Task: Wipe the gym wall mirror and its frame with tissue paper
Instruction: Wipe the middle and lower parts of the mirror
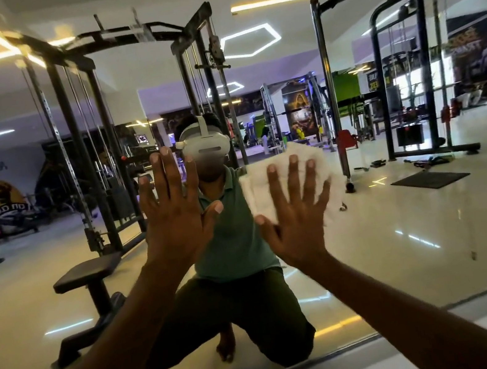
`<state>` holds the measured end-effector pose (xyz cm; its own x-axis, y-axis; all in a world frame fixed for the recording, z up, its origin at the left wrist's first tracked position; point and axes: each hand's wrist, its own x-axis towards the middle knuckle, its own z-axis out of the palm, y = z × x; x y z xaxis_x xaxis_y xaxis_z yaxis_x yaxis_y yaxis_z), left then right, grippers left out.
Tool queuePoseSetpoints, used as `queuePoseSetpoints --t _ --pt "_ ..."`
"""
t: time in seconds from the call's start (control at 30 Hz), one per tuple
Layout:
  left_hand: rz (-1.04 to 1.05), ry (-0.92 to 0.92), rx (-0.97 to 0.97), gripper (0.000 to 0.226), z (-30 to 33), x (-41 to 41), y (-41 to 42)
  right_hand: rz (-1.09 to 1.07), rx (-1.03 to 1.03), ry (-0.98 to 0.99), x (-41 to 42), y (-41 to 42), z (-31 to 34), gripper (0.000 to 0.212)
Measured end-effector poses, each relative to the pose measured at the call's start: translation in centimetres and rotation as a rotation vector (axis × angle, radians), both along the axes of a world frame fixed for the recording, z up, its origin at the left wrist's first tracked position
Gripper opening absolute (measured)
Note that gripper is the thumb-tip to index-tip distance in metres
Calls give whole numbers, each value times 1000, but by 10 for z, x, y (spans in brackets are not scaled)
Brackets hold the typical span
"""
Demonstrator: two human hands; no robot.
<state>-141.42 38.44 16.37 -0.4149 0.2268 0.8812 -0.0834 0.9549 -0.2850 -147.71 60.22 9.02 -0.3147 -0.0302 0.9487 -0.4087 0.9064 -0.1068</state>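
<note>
Right now both hands are raised flat against the wall mirror. The right hand has its fingers straight and fanned wide, palm pressing a wad of white tissue paper onto the glass. That tissue is a crumpled, layered sheet with a soft quilted look, wider than the palm, so its edges show above the fingertips, to the left of the thumb side and past the little finger on the right. It sits at about chest height of the reflected person, just right of the reflection's shoulder. The left hand is also spread, fingers straight and apart, thumb angled toward the right hand; it seems to rest bare on the glass, though actual contact is hard to confirm from this angle. The two hands are near each other but apart.

The mirror fills almost the whole view and reflects a kneeling person in a green shirt wearing a white headset, a black cable machine and a padded bench. Along the bottom runs the grey mirror frame, slanting up to the right.
</note>
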Motion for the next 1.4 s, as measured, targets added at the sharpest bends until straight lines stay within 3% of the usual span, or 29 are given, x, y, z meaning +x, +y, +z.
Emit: queuePoseSetpoints --t 0.07,0.13,0.23,0.3,0.37,0.5,0.63,0.73,0.83,0.9,1.03,1.17,1.27,1.4 --pt "-2 -3 -4 94 0 0 -2 44 197 82 -9 36 -1 84" --pt "-20 -13 1 95 1 1 -3 45 226 103 -19 70 3 80" --pt "-41 -11 -16 93 3 2 -6 -25 -60 32 -27 91 4 79" --pt "-48 -8 -15 90 2 2 -6 -63 -320 -27 -20 61 10 78" --pt "-54 -5 -14 86 1 3 -5 -49 -404 -52 -3 10 18 79" --pt "-75 -69 -40 75 7 13 -15 49 -44 -27 14 -47 1 78" --pt "-39 -127 -1 77 13 30 -36 36 67 38 4 3 1 74" --pt "45 -73 20 87 24 44 -59 -66 -209 -41 -14 42 20 74" --pt "108 -8 100 101 33 55 -91 -113 -433 -117 -9 13 54 74" --pt "90 40 126 96 31 56 -108 -64 -384 -58 8 -41 76 75" --pt "90 71 58 92 27 53 -117 96 0 70 42 -141 102 78" --pt "87 9 35 98 30 62 -123 181 307 198 28 -116 118 74" --pt "164 61 47 98 49 70 -127 133 291 210 9 -54 138 78" --pt "196 41 103 97 100 65 -154 55 32 129 4 -24 188 80"
